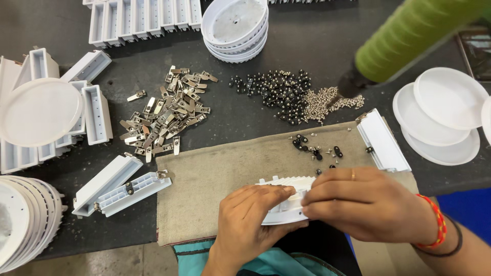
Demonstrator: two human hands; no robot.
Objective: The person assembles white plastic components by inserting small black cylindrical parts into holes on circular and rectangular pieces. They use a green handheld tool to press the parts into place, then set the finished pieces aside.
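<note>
Both my hands hold a round white plastic housing with ribbed fins (284, 197) at the near edge of a tan cloth mat (215, 179). My left hand (248, 217) grips it from below and the left. My right hand (365, 202), with a ring and a red thread band at the wrist, presses on its right side with fingertips together. A few small black screws and parts (314, 148) lie on the mat just beyond the housing. Much of the housing is hidden under my hands.
On the dark table: a pile of metal spring clips (169, 115), black knobs (273, 89) and silver screws (319, 102), white rectangular boxes (120, 184), stacked round housings (235, 25), white discs (445, 120), a white box (383, 140), a green-wrapped tool (409, 36).
</note>
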